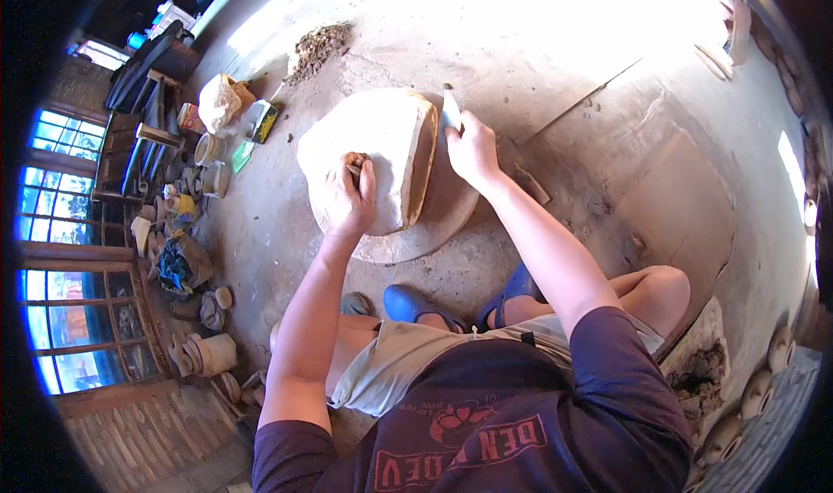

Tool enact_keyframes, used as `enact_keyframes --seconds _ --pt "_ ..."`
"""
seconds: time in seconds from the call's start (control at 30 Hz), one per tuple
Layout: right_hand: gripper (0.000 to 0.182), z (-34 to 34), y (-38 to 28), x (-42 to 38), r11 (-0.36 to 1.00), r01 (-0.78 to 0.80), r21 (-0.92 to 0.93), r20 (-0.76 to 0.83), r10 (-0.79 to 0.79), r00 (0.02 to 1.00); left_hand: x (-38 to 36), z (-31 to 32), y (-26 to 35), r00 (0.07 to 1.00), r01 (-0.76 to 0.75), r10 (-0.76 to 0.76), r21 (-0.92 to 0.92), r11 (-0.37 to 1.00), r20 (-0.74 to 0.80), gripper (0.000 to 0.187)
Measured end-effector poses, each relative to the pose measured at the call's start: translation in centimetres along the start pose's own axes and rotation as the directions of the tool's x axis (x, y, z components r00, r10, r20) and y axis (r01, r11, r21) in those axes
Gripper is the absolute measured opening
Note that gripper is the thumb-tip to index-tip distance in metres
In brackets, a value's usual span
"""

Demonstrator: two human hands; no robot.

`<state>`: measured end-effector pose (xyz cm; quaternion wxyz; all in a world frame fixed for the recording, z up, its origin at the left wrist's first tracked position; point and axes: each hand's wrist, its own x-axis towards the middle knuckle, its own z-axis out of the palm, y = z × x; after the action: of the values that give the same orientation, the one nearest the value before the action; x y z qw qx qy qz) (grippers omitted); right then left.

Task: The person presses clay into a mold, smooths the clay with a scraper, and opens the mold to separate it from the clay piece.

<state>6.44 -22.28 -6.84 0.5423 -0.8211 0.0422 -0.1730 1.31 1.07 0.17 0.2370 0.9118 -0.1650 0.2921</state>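
A big pale block (347, 120), like a plaster mould with a tan side face, rests on a round disc (390, 250) on the floor. Over the top of the block, my left hand (351, 200) is closed, its fingers curled round a small orange-brown lump (354, 160). My right hand (474, 153) grips a flat, pale scraper (450, 111) just off the block's right side. The scraper points away from me, its blade close to the block's far right edge.
A heap of brown crumbs (321, 50) lies beyond the block. To the left are a white bag (221, 102), a tub (208, 150) and several pots. My blue clogs (416, 306) are near the disc. Round clay pieces (757, 395) line the right wall.
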Motion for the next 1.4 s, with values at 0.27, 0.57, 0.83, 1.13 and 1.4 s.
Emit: enact_keyframes --seconds 0.27,0.57,0.83,1.13,1.4 --pt "0.015 1.5 0.3 -2.6 0.989 0.144 -0.023 0.048 -0.143 0.989 -0.2 0.1 -0.3 0.999 0.040 -0.039 -0.067 0.997 0.027 0.016" --pt "0.019 1.5 -2.5 -10.9 0.959 -0.171 0.225 0.152 0.139 0.979 -0.1 -0.2 0.5 0.996 0.084 -0.083 -0.043 0.996 0.029 0.017" --pt "0.017 -1.2 -6.2 -8.4 0.523 -0.593 0.612 0.419 0.421 0.804 -0.3 0.0 0.3 0.999 0.050 -0.050 -0.011 0.999 0.004 0.020" --pt "0.013 1.0 -5.6 -2.3 0.960 -0.266 0.087 0.140 0.253 0.957 -0.5 0.5 0.0 0.998 0.059 -0.059 -0.073 0.996 -0.009 0.018" --pt "0.013 -0.8 -0.9 0.1 0.994 -0.102 -0.044 -0.014 0.101 0.995 -0.4 0.2 0.5 0.998 0.060 -0.060 -0.023 0.998 -0.005 0.017"
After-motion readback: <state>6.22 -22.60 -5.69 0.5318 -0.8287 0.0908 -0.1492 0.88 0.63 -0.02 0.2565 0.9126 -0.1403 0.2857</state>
